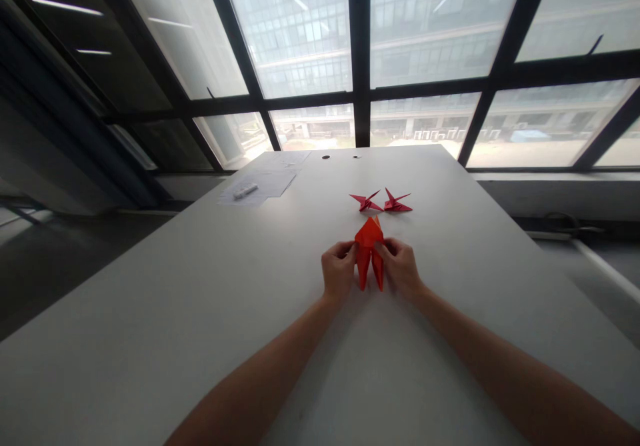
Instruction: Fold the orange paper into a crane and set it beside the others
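Observation:
Between my hands is a folded piece of orange-red origami paper [370, 234], with a pointed top and two narrow legs hanging toward me. My left hand [340, 267] pinches its left edge between thumb and fingers. On the other side, my right hand [400, 264] grips the right edge, its thumb lying on the front of the paper. Just beyond, two darker red paper cranes, a left one [367, 203] and a right one [397, 203], rest side by side on the white table [280, 253]. The fingers behind the folded paper are partly hidden.
Toward the far left of the table lie several sheets of paper [275, 183] with a white tube-like object [245, 191] on top. A dark round hole [326, 157] marks the far end. Large black-framed windows [361, 53] stand behind the table.

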`<state>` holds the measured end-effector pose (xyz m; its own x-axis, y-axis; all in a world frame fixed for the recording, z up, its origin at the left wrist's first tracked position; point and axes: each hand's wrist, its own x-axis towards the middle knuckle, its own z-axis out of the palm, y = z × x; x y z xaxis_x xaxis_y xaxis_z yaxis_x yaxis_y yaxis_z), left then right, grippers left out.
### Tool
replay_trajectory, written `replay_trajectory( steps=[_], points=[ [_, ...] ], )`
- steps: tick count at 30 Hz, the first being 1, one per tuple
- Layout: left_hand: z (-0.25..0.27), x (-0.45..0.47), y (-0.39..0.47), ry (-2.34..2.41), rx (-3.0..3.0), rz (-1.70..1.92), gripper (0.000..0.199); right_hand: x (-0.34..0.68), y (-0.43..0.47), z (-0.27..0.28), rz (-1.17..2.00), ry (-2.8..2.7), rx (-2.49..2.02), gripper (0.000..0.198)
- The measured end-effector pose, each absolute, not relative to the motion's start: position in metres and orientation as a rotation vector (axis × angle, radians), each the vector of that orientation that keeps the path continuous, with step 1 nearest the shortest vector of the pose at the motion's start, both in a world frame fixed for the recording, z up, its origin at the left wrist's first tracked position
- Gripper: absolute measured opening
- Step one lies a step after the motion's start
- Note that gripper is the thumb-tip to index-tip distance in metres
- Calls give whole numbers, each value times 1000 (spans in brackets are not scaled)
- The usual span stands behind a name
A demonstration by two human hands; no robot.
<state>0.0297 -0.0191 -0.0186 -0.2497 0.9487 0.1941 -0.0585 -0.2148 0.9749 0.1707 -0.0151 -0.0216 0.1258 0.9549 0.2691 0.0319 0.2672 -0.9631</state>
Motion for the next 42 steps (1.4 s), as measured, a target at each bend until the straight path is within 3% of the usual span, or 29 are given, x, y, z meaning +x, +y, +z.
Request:
replay_trajectory(
  steps=[7, 19, 23, 32, 38, 40, 42],
  points=[
    [-8, 24, -23, 1279, 1399, 1876, 20, 167, -15, -23, 908, -1206, -1081, 43],
    [-15, 21, -12, 1278, 1241, 1782, 13, 165, -15, -25, 794, -1264, -954, 42],
    [-16, 17, -9, 1164, 1221, 1655, 25, 165, -17, -23, 693, -1377, -1000, 34],
    [-16, 9, -2, 1003, 808, 1600, 23, 166, -14, -25, 602, -1411, -1159, 18],
    [-19, 5, 3, 896, 719, 1610, 29, 161, -32, -15, 249, -1725, -1096, 53],
    [-20, 6, 3, 886, 709, 1612, 29, 161, -34, -14, 201, -1754, -1142, 44],
    [-19, 7, 3, 887, 714, 1579, 28, 162, -31, -15, 193, -1652, -1200, 22]
  ],
)
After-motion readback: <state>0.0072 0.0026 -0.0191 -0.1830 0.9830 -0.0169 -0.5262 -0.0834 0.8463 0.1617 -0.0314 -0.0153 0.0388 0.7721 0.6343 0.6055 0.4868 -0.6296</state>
